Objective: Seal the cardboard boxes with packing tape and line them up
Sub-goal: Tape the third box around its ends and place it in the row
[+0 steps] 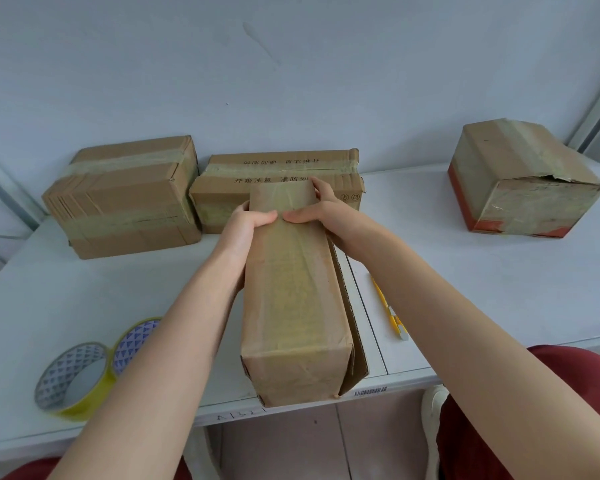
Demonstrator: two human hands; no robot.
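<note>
Brown cardboard under yellowish tape makes up the long box [291, 289]. It lies lengthwise on the white bench [101, 289], and its near end juts past the bench edge.

Its far end hides part of the printed box [278, 168] behind it. Our left forearm covers part of one tape roll [137, 339] left of the long box, while a nearer roll [73, 379] shows whole. Our right forearm cuts off the yellow knife [390, 313] on its right.

Our left grip [248, 220] clamps the long box's far left edge and our right grip [317, 209] wraps its far right corner. Both thumbs lie on top, almost meeting.

A loose flap [355, 372] stands along its right side. Open bench stretches right of it to a red-edged box [520, 178], and a creased box [122, 195] sits behind it on the left.
</note>
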